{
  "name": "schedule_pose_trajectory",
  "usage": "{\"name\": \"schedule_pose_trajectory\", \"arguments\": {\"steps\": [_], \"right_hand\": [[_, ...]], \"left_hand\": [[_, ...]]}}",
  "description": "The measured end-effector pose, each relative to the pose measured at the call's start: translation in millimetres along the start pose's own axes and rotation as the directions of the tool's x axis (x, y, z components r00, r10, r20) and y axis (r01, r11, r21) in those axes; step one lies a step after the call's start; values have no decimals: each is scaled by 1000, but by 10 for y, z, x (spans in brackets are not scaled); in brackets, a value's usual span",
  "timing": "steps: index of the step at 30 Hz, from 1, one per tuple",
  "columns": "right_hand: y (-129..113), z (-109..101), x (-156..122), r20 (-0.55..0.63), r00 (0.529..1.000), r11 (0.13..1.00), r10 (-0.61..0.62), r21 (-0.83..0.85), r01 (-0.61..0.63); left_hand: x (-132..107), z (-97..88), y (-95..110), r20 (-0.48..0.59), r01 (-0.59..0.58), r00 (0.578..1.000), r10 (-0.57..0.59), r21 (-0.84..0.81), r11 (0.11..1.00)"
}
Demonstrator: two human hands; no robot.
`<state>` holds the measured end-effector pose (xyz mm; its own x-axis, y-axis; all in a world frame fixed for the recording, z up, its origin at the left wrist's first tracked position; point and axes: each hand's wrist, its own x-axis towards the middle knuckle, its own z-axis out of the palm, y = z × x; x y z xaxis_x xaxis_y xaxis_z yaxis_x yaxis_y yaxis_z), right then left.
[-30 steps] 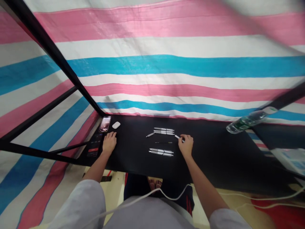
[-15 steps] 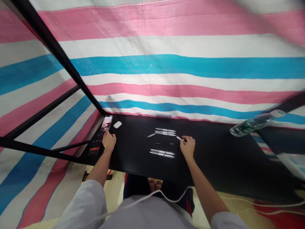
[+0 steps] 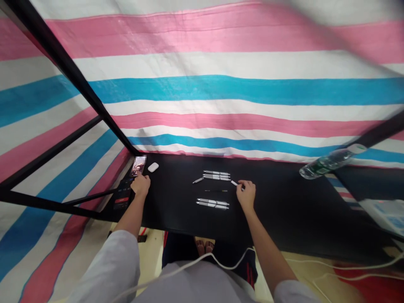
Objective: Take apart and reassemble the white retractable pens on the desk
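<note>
My right hand (image 3: pixel 246 194) rests on the black table (image 3: pixel 284 202), its fingers pinched on a short white pen part (image 3: pixel 234 183). To its left lie two white pens (image 3: pixel 216 174) side by side, a loose pen tip piece (image 3: pixel 198 180), a thin dark refill (image 3: pixel 216 190) and two more white pens (image 3: pixel 213 203) nearer me. My left hand (image 3: pixel 140 185) is at the table's left edge, fingers curled, touching a phone (image 3: pixel 138 166) with a lit screen.
A small white case (image 3: pixel 153 167) lies beside the phone. A second dark phone (image 3: pixel 123 194) lies nearer me at the left edge. A plastic water bottle (image 3: pixel 331 160) lies at the right. Black frame bars (image 3: pixel 63 63) and striped tarp surround the table. A white cable (image 3: pixel 202 256) crosses my lap.
My left hand moved away from me and left, from the dark phone up to the lit phone. My right hand kept its pinch on the pen part.
</note>
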<state>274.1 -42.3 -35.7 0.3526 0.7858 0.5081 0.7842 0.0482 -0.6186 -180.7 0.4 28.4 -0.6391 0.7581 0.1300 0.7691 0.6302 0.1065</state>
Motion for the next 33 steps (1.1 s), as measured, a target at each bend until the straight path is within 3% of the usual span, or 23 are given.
{"name": "schedule_pose_trajectory", "arguments": {"steps": [8,33], "right_hand": [[-10,8,-2,2,1000,1000,18,-10,-18],[-1,19,-4,10,1000,1000,10,-27,-10]], "left_hand": [[-111,-24,11,-38,-19,999,19,-12,1000],[-82,31,0,-60,-13,998,12,-18,1000]]}}
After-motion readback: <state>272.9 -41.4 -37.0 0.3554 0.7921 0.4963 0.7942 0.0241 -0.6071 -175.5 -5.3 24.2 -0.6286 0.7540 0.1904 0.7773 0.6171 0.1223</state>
